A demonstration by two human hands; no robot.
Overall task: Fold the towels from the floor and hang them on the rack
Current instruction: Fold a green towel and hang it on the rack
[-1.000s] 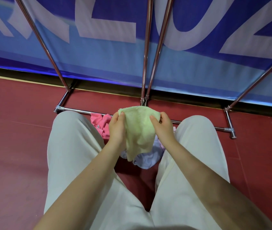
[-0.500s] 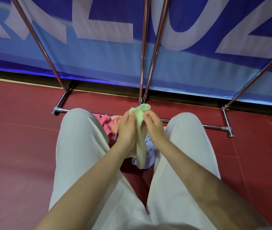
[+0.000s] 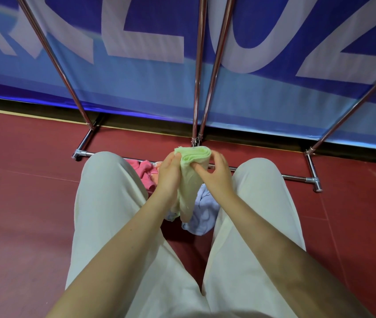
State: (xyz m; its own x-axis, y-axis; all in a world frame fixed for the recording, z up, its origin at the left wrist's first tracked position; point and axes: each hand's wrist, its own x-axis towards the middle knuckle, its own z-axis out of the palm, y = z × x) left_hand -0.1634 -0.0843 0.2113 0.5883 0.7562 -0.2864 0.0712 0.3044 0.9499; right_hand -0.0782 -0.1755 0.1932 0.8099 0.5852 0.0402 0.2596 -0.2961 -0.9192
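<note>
Folding step in hand: green towel point(image 3: 190, 180), doubled and held at centre frame above the floor pile, is gripped by left hand point(image 3: 168, 174) and pinched by right hand point(image 3: 214, 173); next, I judge, lift it to the rack point(image 3: 199, 65) at 12 o'clock

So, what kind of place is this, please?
Probably an indoor sports hall or event venue: a red floor, a large blue banner with big white letters, and a chrome rack standing before it.

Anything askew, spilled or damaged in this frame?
Nothing damaged. Pink towel and pale blue towel lie crumpled on the red floor, as expected mid-task. Both hands hold the folded light green towel.
</note>
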